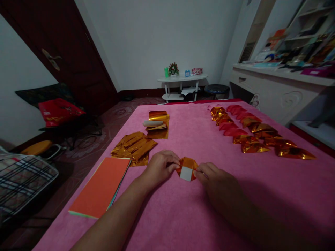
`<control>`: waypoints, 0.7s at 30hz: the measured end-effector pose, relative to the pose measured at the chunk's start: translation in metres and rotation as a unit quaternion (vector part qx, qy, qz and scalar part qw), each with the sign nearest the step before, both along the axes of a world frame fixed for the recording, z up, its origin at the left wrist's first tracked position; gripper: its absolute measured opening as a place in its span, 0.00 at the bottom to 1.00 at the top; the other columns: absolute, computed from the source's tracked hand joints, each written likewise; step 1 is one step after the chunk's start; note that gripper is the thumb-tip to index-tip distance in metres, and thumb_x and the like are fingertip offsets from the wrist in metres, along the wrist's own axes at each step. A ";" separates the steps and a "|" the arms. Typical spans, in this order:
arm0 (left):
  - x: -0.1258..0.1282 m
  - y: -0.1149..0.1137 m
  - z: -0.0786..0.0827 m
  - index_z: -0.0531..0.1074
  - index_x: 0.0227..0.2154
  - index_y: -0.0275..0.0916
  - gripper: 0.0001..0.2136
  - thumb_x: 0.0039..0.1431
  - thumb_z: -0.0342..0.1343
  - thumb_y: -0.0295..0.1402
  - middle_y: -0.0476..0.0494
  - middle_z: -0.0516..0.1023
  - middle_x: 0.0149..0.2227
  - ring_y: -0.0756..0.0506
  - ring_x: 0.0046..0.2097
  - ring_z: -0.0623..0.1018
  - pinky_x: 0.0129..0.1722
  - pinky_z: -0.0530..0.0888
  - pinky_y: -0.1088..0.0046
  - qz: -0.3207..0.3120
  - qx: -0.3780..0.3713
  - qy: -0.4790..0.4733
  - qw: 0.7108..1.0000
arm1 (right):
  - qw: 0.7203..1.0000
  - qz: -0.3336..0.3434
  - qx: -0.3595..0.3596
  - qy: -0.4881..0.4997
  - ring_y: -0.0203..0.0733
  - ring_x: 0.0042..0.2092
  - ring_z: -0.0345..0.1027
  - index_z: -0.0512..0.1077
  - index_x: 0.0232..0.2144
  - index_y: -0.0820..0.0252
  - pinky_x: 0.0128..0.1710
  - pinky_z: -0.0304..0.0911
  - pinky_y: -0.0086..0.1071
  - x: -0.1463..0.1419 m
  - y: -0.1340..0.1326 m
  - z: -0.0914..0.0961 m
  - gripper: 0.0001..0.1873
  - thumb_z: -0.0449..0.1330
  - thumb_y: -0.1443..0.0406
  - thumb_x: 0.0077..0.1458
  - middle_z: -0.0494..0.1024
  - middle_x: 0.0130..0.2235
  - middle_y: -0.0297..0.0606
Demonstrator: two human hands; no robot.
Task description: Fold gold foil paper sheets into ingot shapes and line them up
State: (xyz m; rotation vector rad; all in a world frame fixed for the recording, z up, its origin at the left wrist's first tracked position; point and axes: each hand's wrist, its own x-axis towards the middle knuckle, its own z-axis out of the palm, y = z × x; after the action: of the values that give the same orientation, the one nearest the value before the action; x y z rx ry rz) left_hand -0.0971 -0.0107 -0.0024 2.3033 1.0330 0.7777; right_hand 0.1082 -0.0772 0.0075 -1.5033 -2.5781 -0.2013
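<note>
Folded gold foil piece [187, 168] lies on the pink-covered desk [162, 226], between the two hands, pale square panel facing up. Left hand [161, 165]: fingers pinched on its left edge. Right hand [220, 183]: fingers clamped on the opposite edge.

Risks, as judged: foil looks thin and springy, so uneven pull from the two sides could tear an edge or skew the creases; releasing one side too soon could let a flap open. Gold sheets [133, 144] lie loosely near the left wrist; a sideways sweep could scatter them, or shift the orange-topped paper stack [102, 186] beside the forearm. Gold folded pieces [253, 145] sit apart at right; a knock there seems less likely
</note>
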 end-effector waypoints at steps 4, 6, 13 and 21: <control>-0.008 -0.003 0.013 0.77 0.41 0.42 0.10 0.56 0.57 0.30 0.45 0.78 0.42 0.46 0.44 0.74 0.46 0.70 0.69 -0.076 0.029 0.092 0.992 | 0.999 0.007 -0.001 -0.047 0.44 0.32 0.67 0.74 0.30 0.60 0.27 0.56 0.35 -0.006 0.000 0.007 0.10 0.58 0.77 0.50 0.75 0.31 0.38; -0.009 -0.006 0.019 0.76 0.43 0.43 0.12 0.57 0.56 0.29 0.45 0.78 0.43 0.45 0.45 0.73 0.46 0.70 0.69 -0.082 0.047 0.126 0.988 | 0.998 0.014 0.014 -0.056 0.44 0.31 0.66 0.74 0.29 0.60 0.26 0.55 0.36 -0.007 -0.001 0.007 0.11 0.57 0.78 0.50 0.75 0.30 0.39; -0.005 -0.014 0.020 0.76 0.42 0.38 0.13 0.56 0.52 0.26 0.43 0.77 0.41 0.45 0.43 0.73 0.44 0.70 0.69 -0.080 0.109 0.163 0.977 | 0.997 0.029 0.059 0.040 0.41 0.32 0.64 0.73 0.30 0.59 0.29 0.53 0.34 0.006 0.002 -0.012 0.10 0.56 0.77 0.50 0.74 0.30 0.36; -0.003 -0.011 0.008 0.76 0.42 0.39 0.12 0.58 0.52 0.28 0.43 0.76 0.41 0.45 0.43 0.72 0.44 0.70 0.69 -0.046 0.108 0.116 0.986 | 0.993 -0.001 0.032 0.116 0.40 0.35 0.64 0.72 0.30 0.58 0.34 0.53 0.32 0.011 0.004 -0.014 0.07 0.55 0.69 0.58 0.73 0.31 0.35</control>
State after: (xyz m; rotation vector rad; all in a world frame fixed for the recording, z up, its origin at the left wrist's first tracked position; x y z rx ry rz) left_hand -0.1000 -0.0220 0.0058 2.6570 0.9715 0.6203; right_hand 0.1190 -0.0728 -0.0067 -1.4168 -2.3658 -0.1014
